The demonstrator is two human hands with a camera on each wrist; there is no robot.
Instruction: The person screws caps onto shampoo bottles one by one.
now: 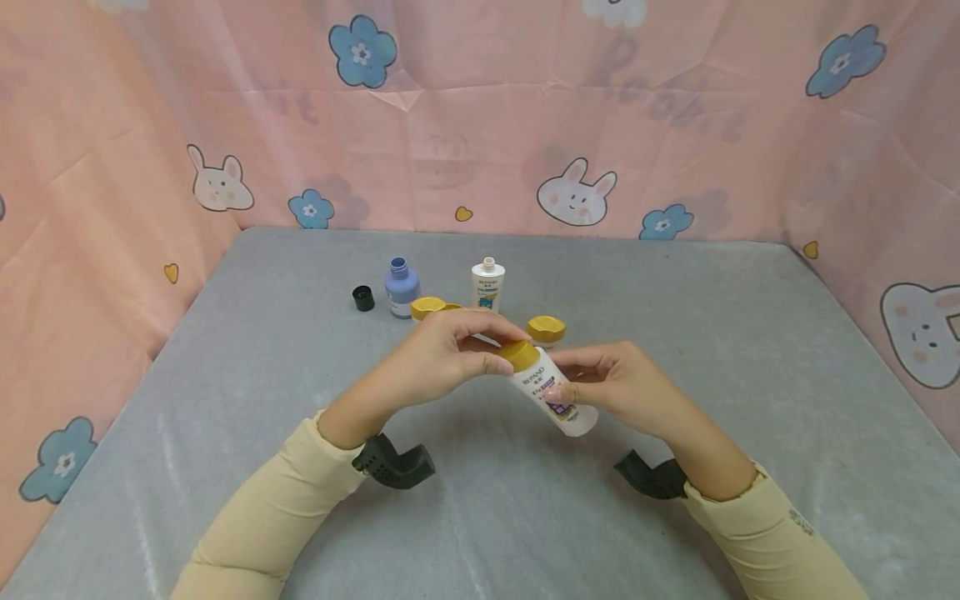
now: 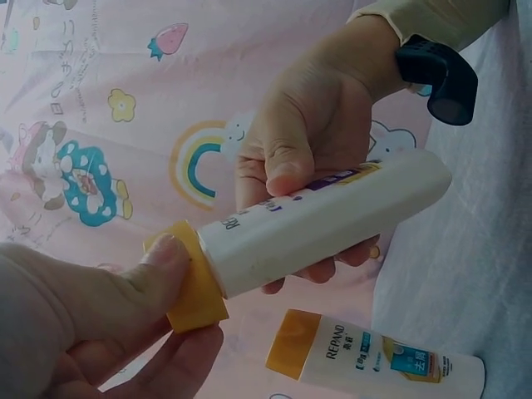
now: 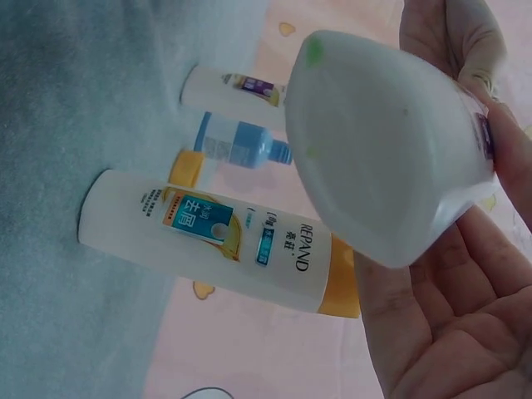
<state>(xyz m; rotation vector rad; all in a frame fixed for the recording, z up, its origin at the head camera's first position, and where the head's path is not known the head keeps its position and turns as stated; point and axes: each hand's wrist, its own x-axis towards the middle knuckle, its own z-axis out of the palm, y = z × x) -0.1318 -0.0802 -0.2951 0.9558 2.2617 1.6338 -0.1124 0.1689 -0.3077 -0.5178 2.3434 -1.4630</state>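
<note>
In the head view a white shampoo bottle [image 1: 579,422] with a purple label hangs tilted over the grey table, cap end up and to the left. My right hand [image 1: 622,387] holds its body, thumb on the label and fingers behind. At the upper end, my left hand [image 1: 457,350] pinches the gold cap [image 1: 521,355] between thumb and fingers. The left wrist view shows the cap [image 2: 198,278] at the bottle's neck end. In the right wrist view the bottle's pale base [image 3: 374,150] faces the camera.
Behind the hands stand a gold-capped bottle [image 1: 546,328], another gold-topped bottle [image 1: 427,307], an uncapped blue bottle [image 1: 402,292] and an uncapped white bottle [image 1: 488,279]. A black cap [image 1: 363,297] lies left of the blue one. A pink patterned curtain [image 1: 465,125] surrounds the table.
</note>
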